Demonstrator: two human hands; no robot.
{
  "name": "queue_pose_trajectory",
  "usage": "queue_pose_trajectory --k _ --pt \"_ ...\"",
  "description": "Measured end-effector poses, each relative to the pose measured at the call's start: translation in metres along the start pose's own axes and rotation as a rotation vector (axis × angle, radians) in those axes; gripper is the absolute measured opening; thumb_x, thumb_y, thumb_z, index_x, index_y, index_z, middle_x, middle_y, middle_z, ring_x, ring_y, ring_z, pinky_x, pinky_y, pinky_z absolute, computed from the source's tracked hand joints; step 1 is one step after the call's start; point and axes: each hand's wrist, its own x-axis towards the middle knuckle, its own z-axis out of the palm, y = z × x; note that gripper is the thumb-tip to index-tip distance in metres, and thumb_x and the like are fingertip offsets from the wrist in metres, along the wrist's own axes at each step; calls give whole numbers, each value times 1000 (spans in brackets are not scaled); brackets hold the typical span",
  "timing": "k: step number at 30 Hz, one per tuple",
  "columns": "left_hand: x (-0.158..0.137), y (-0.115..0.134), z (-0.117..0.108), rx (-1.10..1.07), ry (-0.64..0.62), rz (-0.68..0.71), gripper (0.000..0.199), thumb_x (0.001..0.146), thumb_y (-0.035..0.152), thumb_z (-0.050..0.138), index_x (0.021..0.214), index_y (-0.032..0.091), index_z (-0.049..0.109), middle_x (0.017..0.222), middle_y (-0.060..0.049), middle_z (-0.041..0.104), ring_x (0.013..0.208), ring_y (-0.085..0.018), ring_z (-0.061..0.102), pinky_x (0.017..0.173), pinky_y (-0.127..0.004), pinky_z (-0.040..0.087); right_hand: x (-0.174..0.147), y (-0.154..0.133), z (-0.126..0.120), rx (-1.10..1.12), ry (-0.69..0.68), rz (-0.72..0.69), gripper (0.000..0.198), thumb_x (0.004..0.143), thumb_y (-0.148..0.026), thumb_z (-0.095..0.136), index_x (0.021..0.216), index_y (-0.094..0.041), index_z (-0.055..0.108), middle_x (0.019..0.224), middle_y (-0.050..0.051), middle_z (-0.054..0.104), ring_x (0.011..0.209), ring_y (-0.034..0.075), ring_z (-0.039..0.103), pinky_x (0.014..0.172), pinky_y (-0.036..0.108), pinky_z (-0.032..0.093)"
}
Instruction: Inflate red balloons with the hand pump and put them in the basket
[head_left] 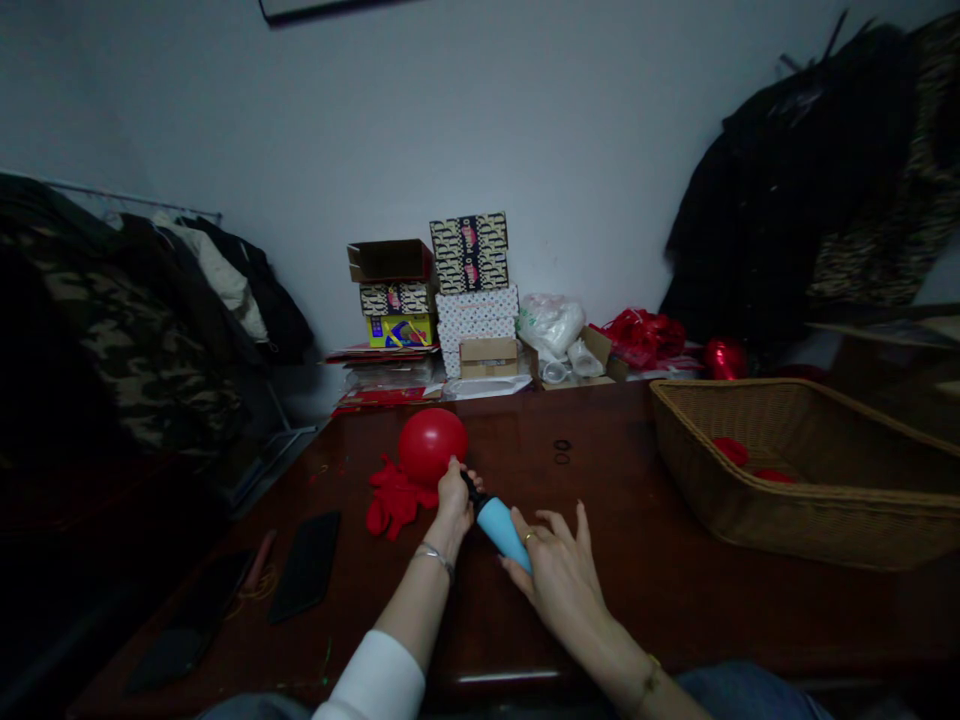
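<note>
A round, inflated red balloon point(433, 445) sits at the front end of a hand pump point(504, 532) with a light blue barrel and a black nozzle end. My left hand point(454, 492) is closed around the balloon's neck and the black nozzle, where the fingers hide the join. Around the rear of the blue barrel my right hand point(559, 565) grips with thumb and forefinger, its other fingers spread. Beside the balloon lies a pile of flat red balloons point(394, 500) on the brown table point(600, 610).
On the right stands a wicker basket point(787, 515) with red pieces inside. Stacked boxes point(476, 315) and a plastic bag point(551, 322) line the wall. Two dark flat objects, one a black slab point(306, 565), lie at left. Small black rings point(562, 452) rest mid-table.
</note>
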Motion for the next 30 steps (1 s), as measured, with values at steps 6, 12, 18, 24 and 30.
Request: queue_pose_trajectory --k 6,12,18,24,30 --pt "6 9 -2 -32 -3 1 26 91 29 40 67 18 40 47 5 39 36 -7 38 37 -17 30 -2 1 -13 11 -34 -32 52 82 -39 56 128 -17 49 95 7 69 107 25 50 107 53 2" --pt "18 31 -10 -91 -16 -6 27 91 27 41 66 18 39 49 5 38 37 -7 38 36 -16 31 -9 0 -46 14 -141 -44 54 80 -42 57 128 -19 50 90 6 70 103 25 53 108 52 0" --pt "20 41 -8 -113 -41 -4 28 91 26 39 65 18 39 48 5 37 37 -6 37 37 -15 31 -11 -3 -52 5 -122 -38 51 79 -41 57 125 -19 53 89 6 71 104 25 53 109 50 -1" --pt "7 23 -1 -91 -85 -35 26 90 30 41 68 18 41 50 4 40 39 -7 40 37 -16 31 -7 -6 -38 -18 -75 -26 49 83 -38 53 126 -16 52 88 6 71 103 25 53 108 51 0" --pt "-10 -2 5 -39 -75 -76 28 86 39 49 69 18 41 50 4 41 38 -8 40 38 -17 32 -2 -5 -18 -54 -23 -8 47 85 -40 49 124 -15 53 89 8 70 100 25 53 107 53 3"
